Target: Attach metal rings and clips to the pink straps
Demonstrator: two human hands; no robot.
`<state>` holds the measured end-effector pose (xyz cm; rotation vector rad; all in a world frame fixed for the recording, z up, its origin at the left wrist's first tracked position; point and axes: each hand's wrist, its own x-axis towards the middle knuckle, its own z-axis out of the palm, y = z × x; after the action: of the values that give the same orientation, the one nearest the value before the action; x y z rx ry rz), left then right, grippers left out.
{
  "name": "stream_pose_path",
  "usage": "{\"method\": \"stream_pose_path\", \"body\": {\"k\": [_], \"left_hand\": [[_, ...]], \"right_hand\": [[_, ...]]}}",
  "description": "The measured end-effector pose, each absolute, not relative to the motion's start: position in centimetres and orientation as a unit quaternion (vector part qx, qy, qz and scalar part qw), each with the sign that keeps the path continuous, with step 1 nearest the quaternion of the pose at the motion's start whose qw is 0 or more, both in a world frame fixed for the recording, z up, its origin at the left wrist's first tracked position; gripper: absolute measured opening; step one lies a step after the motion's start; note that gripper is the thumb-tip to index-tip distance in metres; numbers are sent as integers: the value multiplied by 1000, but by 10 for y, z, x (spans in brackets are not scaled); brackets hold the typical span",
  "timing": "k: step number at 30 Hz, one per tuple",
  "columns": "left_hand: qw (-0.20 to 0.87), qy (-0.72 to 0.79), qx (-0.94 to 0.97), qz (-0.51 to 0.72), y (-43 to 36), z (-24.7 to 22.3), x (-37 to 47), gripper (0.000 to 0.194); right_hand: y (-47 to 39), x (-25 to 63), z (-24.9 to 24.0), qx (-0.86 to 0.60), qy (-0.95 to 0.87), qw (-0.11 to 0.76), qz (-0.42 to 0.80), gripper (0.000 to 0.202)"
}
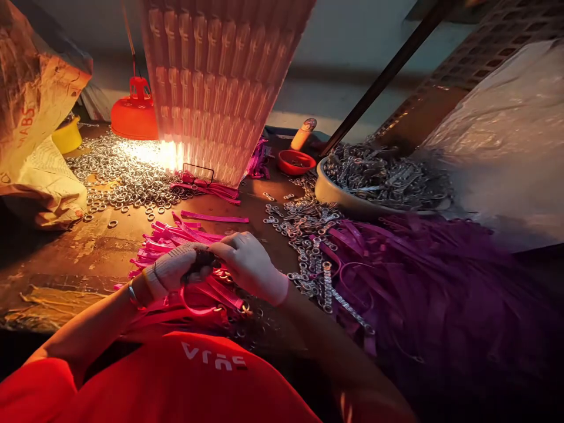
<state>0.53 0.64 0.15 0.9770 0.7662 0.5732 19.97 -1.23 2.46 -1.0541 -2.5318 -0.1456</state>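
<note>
My left hand (174, 267), in a pale knit glove with dark fingertips, is closed on a pink strap (187, 302) that curves down below it. Close against it, my right hand (251, 264), also in a pale glove, has its thumb and fingers pinched together at the left fingertips. Whatever lies between the right fingers is hidden. Under and behind both hands spreads a pile of pink straps (158, 244), some with metal rings (245, 306) at their ends. A single pink strap (215, 218) lies flat just beyond the pile.
Metal rings (118, 182) are heaped under a red lamp (134, 114) by a ribbed translucent panel (211, 88). At right are linked metal pieces (308, 229), a tub rim (328, 191) full of metal parts, a red bowl (291, 167) and heaped purple straps (432, 276). A sack (39, 135) stands left.
</note>
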Motion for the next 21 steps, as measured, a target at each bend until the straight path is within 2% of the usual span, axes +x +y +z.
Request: {"method": "stream_pose_path", "body": {"k": [4,7,9,13,15,18,20,21], "left_hand": [[637,404,556,349,-7,14,10,25],[569,421,626,328,-15,23,14,23],[594,409,622,304,-15,24,17,22],[730,331,514,305,-8,21,26,26],[750,323,495,296,-1,23,32,26],[735,327,539,249,20,28,49,19],[667,329,641,189,47,30,67,12],[595,339,713,152,64,29,78,13]], "right_hand": [[-20,205,22,-417,-867,262,-71,20],[-28,205,21,-452,-845,282,-47,24],[-34,201,19,-465,-834,291,-59,27],[-43,191,11,-495,-778,360,-139,26],[-46,193,9,-531,-739,405,-86,27],[-44,207,7,-596,-676,416,122,29],[-37,223,2,-625,-635,404,208,31],[-32,231,-2,-640,-611,412,215,32]]}}
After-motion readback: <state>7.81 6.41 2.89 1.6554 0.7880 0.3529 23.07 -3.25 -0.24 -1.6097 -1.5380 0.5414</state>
